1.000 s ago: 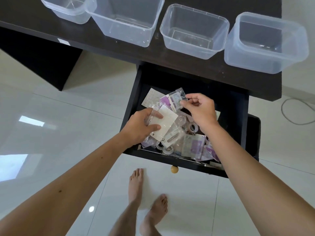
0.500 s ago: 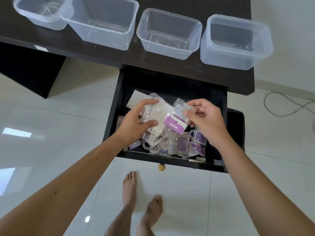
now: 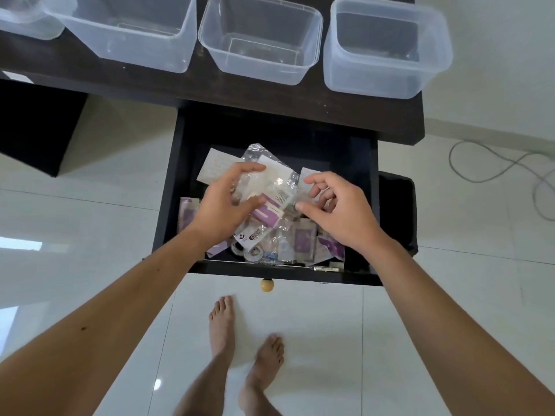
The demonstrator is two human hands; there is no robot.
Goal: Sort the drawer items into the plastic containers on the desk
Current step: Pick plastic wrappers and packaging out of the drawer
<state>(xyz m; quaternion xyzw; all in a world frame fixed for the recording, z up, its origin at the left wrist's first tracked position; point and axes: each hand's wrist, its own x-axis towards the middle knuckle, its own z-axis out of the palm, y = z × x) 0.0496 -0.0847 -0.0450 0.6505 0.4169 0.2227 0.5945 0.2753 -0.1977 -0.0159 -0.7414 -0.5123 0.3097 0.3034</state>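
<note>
The black drawer [image 3: 168,205] stands pulled out under the dark desk [image 3: 300,94]. It holds a heap of clear packets, purple cards and small tape rolls [image 3: 250,253]. My left hand [image 3: 225,205] grips a bundle of clear packets [image 3: 274,183] with white and purple cards, lifted a little above the heap. My right hand [image 3: 336,211] hovers at the bundle's right edge with loosely curled fingers, its thumb tip at the plastic, pinching nothing that I can see. Several clear plastic containers stand in a row on the desk: [image 3: 27,25], [image 3: 129,52], [image 3: 261,67], [image 3: 387,76].
The drawer's round wooden knob [image 3: 266,285] points toward me above my bare feet [image 3: 222,328] on the white tiled floor. A grey cable [image 3: 495,169] loops on the floor at the right. A dark desk panel [image 3: 36,130] stands at the left.
My left hand has gathered the packets higher and toward the drawer's middle. My right hand, which pinched a packet before, has loosened its fingers. The view has shifted closer over the drawer.
</note>
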